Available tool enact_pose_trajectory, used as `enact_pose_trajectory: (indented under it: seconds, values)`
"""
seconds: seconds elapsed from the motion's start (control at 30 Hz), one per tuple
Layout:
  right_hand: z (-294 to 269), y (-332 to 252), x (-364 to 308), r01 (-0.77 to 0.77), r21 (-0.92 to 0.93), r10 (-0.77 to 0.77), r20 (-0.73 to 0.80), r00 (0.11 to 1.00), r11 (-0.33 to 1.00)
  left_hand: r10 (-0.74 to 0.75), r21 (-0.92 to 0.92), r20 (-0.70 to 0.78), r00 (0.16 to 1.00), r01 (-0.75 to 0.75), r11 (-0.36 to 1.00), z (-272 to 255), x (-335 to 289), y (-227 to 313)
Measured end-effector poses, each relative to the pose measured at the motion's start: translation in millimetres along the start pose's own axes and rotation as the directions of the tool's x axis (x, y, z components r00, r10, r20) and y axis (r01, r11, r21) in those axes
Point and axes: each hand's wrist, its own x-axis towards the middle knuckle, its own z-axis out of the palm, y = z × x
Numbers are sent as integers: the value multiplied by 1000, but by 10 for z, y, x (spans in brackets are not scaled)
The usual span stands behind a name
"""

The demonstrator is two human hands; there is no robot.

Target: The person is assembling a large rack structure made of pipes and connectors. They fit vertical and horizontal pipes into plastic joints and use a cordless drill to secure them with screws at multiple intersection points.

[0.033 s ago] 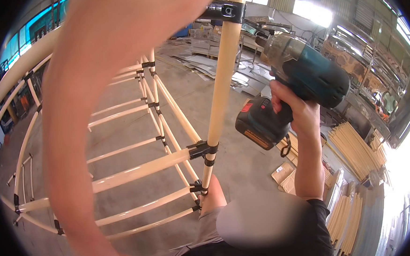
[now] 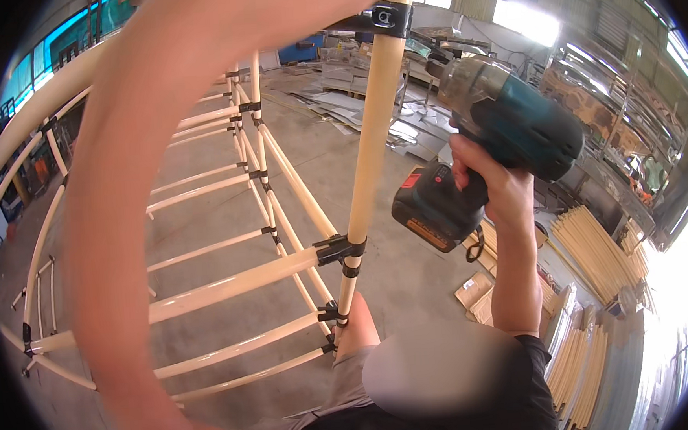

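Note:
My right hand [image 2: 492, 166] is wrapped round the grip of a teal and black cordless impact driver [image 2: 523, 117]. Its nose points up and left, toward the upper end of a cream pipe post [image 2: 372, 134] but apart from it. A black metal joint [image 2: 389, 18] with a bolt clasps the post near its top. My left arm rises from the lower left and bends across the top; my left hand [image 2: 300, 9] is blurred beside that joint, its fingers beyond the upper edge. Lower down, more black joints [image 2: 342, 249] tie cream crossbars [image 2: 234, 289] to the post.
The pipe rack frame [image 2: 255, 173] stretches away on the left over a grey concrete floor [image 2: 412, 290]. Flat sheets and scrap [image 2: 360, 96] lie at the back. Bundles of cream pipes [image 2: 590, 239] and flattened cardboard [image 2: 475, 294] lie on the right, below a loaded metal shelf [image 2: 613, 112].
The impact driver has shifted slightly left in my right hand's grip. My left arm has moved a little to the left, uncovering more crossbars behind it. The pipe frame stays put.

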Motion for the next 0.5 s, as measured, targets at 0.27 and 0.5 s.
enact_pose_trajectory:
  seconds: [0.27,0.5]
  values:
    - [52,124,-67,-30,67,33,-36,999,997,-363,35,552,751,414,910,840,746,33]
    - [157,278,-209,-52,23,54,-77,996,998,-441,16,509,739,504,863,810,690,27]
